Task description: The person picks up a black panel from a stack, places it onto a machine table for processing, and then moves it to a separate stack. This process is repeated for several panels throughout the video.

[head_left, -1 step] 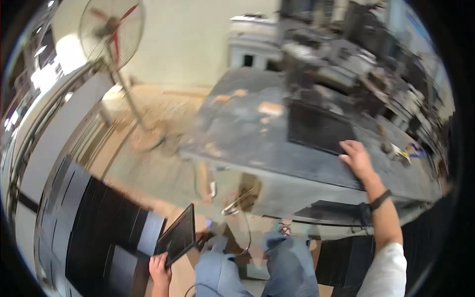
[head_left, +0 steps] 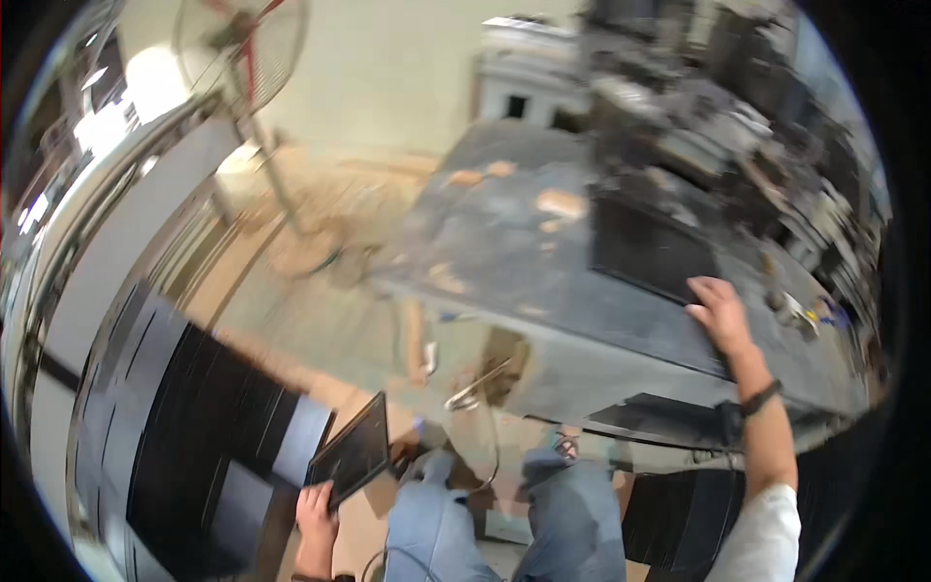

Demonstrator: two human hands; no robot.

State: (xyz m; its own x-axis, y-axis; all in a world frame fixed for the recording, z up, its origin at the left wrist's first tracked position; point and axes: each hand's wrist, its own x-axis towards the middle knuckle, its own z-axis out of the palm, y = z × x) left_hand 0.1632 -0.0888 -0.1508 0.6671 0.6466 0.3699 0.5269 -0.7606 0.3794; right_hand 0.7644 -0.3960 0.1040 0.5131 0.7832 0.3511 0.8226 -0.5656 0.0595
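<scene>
My left hand is closed on the lower edge of a thin black flat screen panel, tilted up beside my left knee. Over the grey worktable, my right hand has its fingers curled at the near right corner of another dark flat screen panel. That panel lies on the tabletop, and fine detail on its face is blurred. Stacked dark panels stand close by the left hand.
A floor fan with red blades stands at the far left. Cluttered equipment fills the table's back right. Black panels stand under the table's right side. A cable hangs in front of my knees. Small tan pieces lie on the tabletop.
The whole view has swung slightly left, so the table, fan and right hand appear farther right. Both hands keep the same grips on their panels.
</scene>
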